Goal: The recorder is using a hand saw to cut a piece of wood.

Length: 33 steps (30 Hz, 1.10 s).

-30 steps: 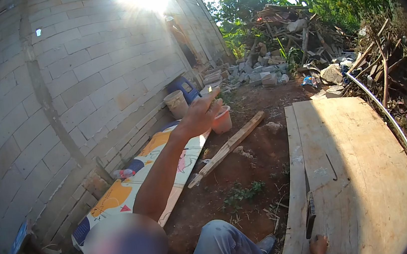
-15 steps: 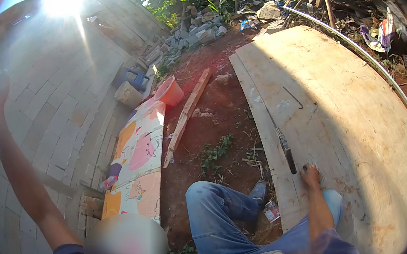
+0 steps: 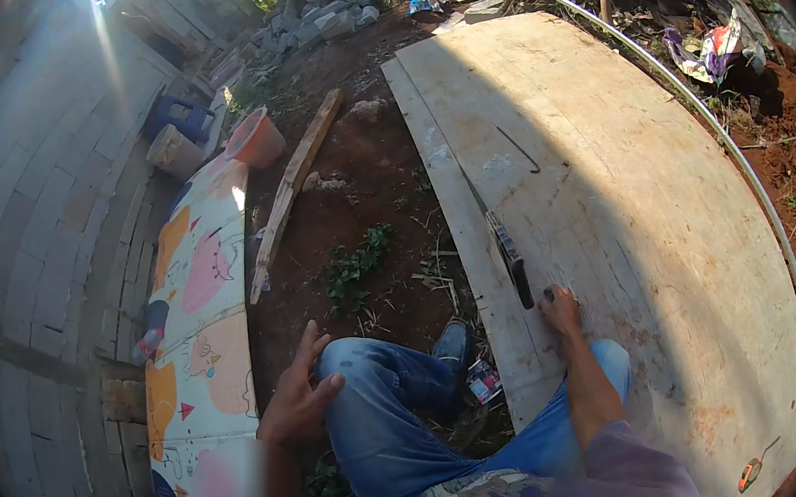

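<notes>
My left hand [image 3: 308, 391] is raised beside my bent left knee [image 3: 352, 362], fingers apart and holding nothing. My right hand [image 3: 560, 309] is down on the wide plywood sheet [image 3: 692, 244], fingers curled; whatever is under them is too small to make out. Just left of it lies a long thin blade with a dark handle [image 3: 519, 274], like a saw or knife. A bent metal rod [image 3: 516, 145] rests farther up the sheet, and an orange tape measure [image 3: 750, 473] lies near its lower right corner.
A printed panel [image 3: 210, 280] lies along the block wall [image 3: 24, 242] at left. Behind it stand a pink bucket [image 3: 253, 137], a pale bucket [image 3: 173, 156] and a blue plastic item [image 3: 177, 118]. A timber plank [image 3: 293, 192] lies on the dirt. Rubble and branches fill the back; a pale pipe curves along the right.
My view has tilted down toward the plywood. My left hand has come down from high at the left to beside my knee. My right hand stays on the plywood by the handle.
</notes>
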### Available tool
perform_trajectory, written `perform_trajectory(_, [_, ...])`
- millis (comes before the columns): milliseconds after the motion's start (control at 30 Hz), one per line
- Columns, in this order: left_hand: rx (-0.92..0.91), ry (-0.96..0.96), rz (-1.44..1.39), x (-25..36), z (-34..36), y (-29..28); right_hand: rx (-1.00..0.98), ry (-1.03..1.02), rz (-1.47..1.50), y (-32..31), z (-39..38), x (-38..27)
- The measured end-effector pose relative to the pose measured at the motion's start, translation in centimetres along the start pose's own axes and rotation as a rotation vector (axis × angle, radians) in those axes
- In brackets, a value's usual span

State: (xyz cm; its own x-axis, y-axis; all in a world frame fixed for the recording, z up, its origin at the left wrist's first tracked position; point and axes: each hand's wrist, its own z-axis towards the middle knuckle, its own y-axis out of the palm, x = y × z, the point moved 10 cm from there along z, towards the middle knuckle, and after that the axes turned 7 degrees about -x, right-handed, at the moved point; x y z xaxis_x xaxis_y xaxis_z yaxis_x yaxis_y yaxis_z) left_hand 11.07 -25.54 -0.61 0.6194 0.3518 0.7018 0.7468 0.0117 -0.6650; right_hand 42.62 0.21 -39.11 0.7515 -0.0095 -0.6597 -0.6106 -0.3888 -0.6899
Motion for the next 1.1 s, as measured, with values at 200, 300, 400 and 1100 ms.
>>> perform_trajectory(200, [0.299,0.059,0.325,2.8,2.3,3.6,0.038,0.003,-0.002,-0.8,0.4,2.5])
perform_trajectory(300, [0.216,0.031,0.307,2.7,2.5,3.4,0.042,0.002,-0.030,-0.2,0.4,1.8])
perform_trajectory(400, [0.147,0.035,0.305,2.9,2.8,3.2,0.056,-0.086,-0.011,0.2,1.0,1.5])
perform_trajectory(1100, [0.477,0.223,-0.219,0.9,-0.5,2.3,0.170,-0.148,0.166,1.1,1.6,4.2])
